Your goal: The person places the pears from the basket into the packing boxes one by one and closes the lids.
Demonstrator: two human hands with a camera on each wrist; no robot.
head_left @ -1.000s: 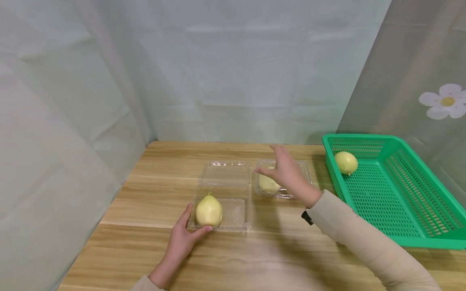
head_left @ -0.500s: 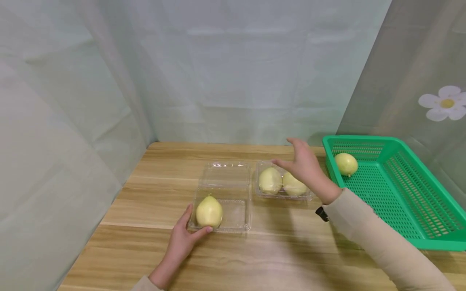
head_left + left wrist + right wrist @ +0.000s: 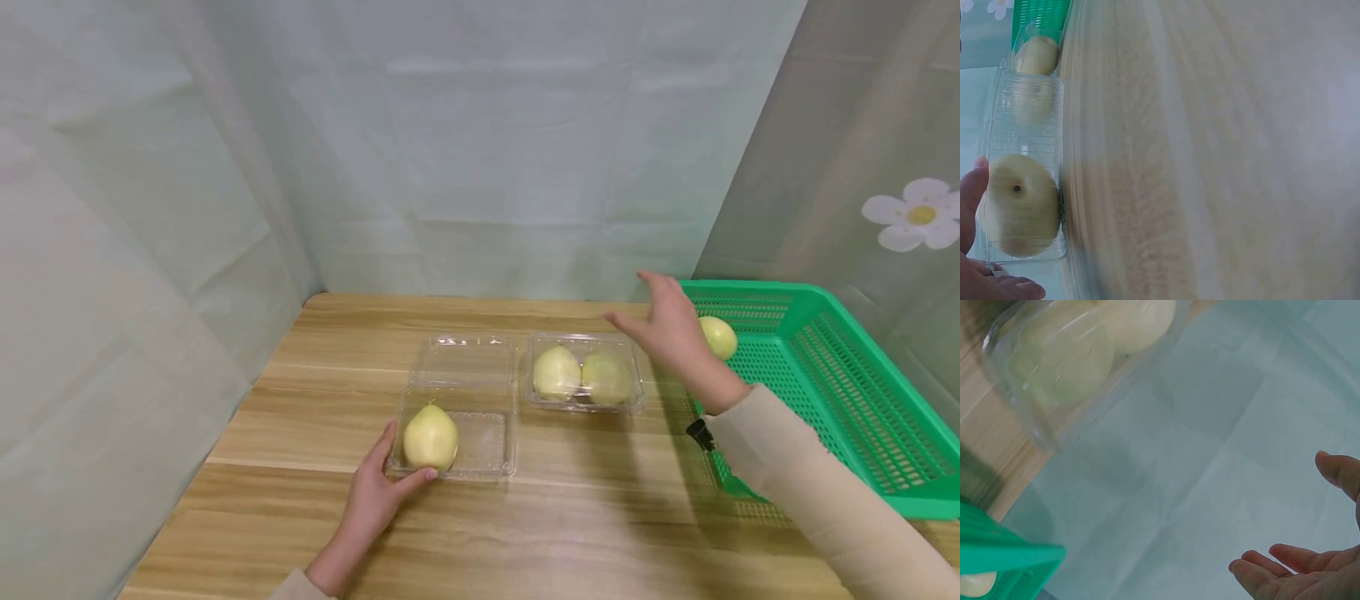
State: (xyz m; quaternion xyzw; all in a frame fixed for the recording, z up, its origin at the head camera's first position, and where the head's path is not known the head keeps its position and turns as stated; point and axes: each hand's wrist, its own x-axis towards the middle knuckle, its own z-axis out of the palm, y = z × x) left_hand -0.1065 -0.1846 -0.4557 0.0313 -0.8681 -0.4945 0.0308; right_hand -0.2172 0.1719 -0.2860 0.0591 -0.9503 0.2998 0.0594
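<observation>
A clear plastic clamshell box (image 3: 480,442) lies with its lid (image 3: 465,360) folded back, a pale yellow pear (image 3: 431,437) in its left half. My left hand (image 3: 372,486) holds the near left corner, thumb along the front edge and fingers at the left side; the left wrist view shows this thumb (image 3: 971,194) beside the box. My right hand (image 3: 673,337) is in the air with thumb and fingers spread, holding nothing, between a closed clamshell box (image 3: 587,407) and a green basket (image 3: 862,350). That closed box contains two pears (image 3: 557,372).
Inside the basket, another pear (image 3: 720,337) rests near the far left corner, partly covered by my right hand. The wooden table (image 3: 315,400) ends at a pale cloth (image 3: 480,167) behind and to the left. A grey flowered cloth (image 3: 825,167) hangs at the right.
My right hand has moved right from above the closed box toward the basket, uncovering both pears in that box. My left hand and the open box have stayed put.
</observation>
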